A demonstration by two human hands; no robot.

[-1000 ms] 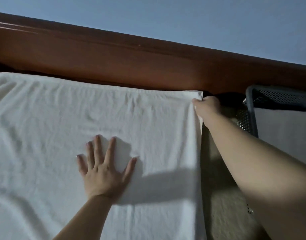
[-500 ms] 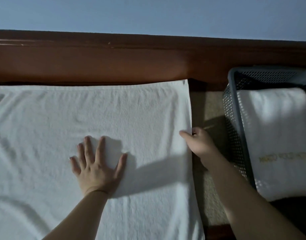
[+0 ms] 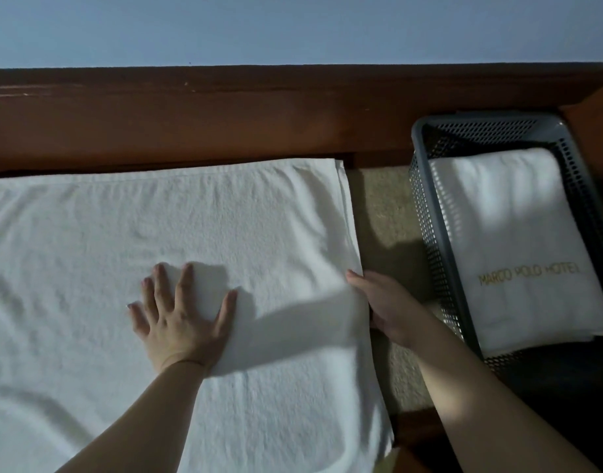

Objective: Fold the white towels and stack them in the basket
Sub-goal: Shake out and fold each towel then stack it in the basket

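Observation:
A large white towel (image 3: 191, 240) lies spread flat over the surface and fills the left and middle of the view. My left hand (image 3: 177, 315) presses flat on it with fingers spread. My right hand (image 3: 385, 305) is at the towel's right edge, thumb on top and fingers tucked under the hem. To the right stands a grey perforated basket (image 3: 426, 213). Inside it lies a folded white towel (image 3: 518, 247) with gold lettering.
A brown wooden board (image 3: 225, 117) runs along the far edge, with a blue wall above it. A strip of beige surface (image 3: 382, 216) separates the towel from the basket. Dark wood shows at the lower right.
My right hand slid along the towel's right edge from the far corner down to its middle. My left hand stayed pressed on the towel. The view shifted right, showing the basket.

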